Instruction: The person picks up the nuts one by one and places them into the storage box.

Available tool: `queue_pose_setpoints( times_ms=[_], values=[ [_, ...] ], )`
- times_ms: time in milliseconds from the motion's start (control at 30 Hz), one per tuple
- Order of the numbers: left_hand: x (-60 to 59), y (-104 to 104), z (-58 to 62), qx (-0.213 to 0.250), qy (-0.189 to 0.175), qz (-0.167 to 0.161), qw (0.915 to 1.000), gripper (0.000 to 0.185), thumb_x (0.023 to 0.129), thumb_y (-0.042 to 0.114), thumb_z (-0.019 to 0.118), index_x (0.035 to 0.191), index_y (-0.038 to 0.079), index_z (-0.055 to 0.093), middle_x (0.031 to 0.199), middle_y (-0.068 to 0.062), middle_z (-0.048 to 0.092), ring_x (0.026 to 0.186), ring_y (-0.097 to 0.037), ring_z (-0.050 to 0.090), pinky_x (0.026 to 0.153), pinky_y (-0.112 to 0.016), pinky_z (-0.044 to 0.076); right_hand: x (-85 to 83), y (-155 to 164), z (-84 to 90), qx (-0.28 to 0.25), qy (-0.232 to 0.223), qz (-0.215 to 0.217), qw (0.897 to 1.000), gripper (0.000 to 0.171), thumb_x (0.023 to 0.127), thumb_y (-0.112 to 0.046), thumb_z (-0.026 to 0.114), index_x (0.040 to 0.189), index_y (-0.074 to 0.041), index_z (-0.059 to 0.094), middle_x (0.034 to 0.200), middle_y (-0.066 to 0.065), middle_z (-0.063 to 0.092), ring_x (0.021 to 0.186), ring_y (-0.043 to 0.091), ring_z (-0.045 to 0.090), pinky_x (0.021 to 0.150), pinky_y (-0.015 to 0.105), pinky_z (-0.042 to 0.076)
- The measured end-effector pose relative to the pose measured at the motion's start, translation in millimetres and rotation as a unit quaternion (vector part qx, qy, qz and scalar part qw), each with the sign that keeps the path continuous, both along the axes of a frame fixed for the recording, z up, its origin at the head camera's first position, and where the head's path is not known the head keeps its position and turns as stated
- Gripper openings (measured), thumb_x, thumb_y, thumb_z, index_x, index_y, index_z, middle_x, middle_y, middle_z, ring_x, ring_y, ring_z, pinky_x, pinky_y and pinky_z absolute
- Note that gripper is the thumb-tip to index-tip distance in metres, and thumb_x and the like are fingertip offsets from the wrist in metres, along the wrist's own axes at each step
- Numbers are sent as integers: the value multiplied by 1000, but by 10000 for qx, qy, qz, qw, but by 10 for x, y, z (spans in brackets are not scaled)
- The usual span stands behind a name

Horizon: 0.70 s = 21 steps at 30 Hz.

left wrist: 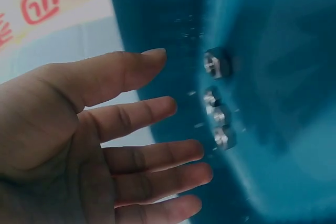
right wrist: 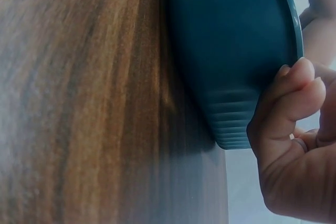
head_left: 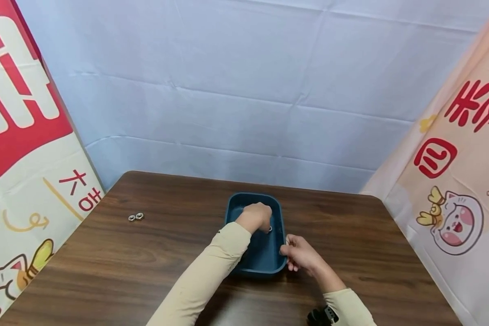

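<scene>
A dark blue rectangular plastic box (head_left: 265, 258) stands on the table. Inside it my left hand (head_left: 258, 216) reaches down; in the left wrist view its fingers (left wrist: 152, 153) are extended and spread, with nothing between them. Just beyond the fingertips, several metal hex nuts lie along the edge of the box floor, a bigger nut (left wrist: 217, 63) and smaller ones such as this nut (left wrist: 224, 137). My right hand (head_left: 303, 256) holds the box's right rim, thumb on top and fingers curled against the outer wall, as the right wrist view also shows (right wrist: 294, 140).
Two more hex nuts, a left nut (head_left: 131, 218) and a right nut (head_left: 139, 216), sit side by side on the left of the brown wooden table (head_left: 167, 244). A pale cloth (head_left: 228, 113) hangs behind the table, with printed banners at both sides.
</scene>
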State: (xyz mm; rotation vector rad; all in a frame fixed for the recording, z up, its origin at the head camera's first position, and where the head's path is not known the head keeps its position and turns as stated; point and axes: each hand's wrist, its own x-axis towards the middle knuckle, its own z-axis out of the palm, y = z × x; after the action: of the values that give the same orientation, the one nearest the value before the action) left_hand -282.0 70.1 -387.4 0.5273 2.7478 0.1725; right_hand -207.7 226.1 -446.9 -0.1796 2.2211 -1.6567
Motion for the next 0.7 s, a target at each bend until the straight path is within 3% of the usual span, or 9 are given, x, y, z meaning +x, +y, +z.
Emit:
queue_pose_setpoints(
  times_ms=[267,333,467,567,700],
  values=[
    [163,-183,160,110,426,-313,9985,7,87,19,66,83,13,65,60,0,41,51,-13,43,46,-26,36,-17,3,22,37,0,-74,10000,11,82,2,48,76,-5,41,52,4,48,39,10,46,36,21,38],
    [185,-258,166,210,526,-410,9976,6,87,17,66,91,12,67,61,1,44,52,-13,44,46,-26,36,-14,-6,31,14,0,-91,10000,11,81,1,49,76,-5,41,51,4,48,39,10,47,36,21,38],
    [210,-414,172,360,722,-622,9948,22,86,15,66,108,13,68,68,1,51,56,-12,45,49,-25,37,-9,-8,23,-35,30,-87,10000,12,80,0,49,75,-6,41,51,4,48,38,10,47,35,21,38],
    [220,-533,176,460,944,-815,9911,31,86,14,66,117,15,66,89,0,62,70,-12,54,55,-25,43,-2,-2,8,-56,44,-82,9999,12,80,0,50,75,-6,41,51,4,48,38,11,47,35,21,38],
    [246,-704,184,581,1241,-928,9862,34,86,15,67,120,14,64,113,-4,60,98,-17,57,70,-29,50,-3,3,1,-54,58,-83,9999,13,80,0,50,75,-6,40,51,4,48,38,11,47,35,21,38]
  ],
)
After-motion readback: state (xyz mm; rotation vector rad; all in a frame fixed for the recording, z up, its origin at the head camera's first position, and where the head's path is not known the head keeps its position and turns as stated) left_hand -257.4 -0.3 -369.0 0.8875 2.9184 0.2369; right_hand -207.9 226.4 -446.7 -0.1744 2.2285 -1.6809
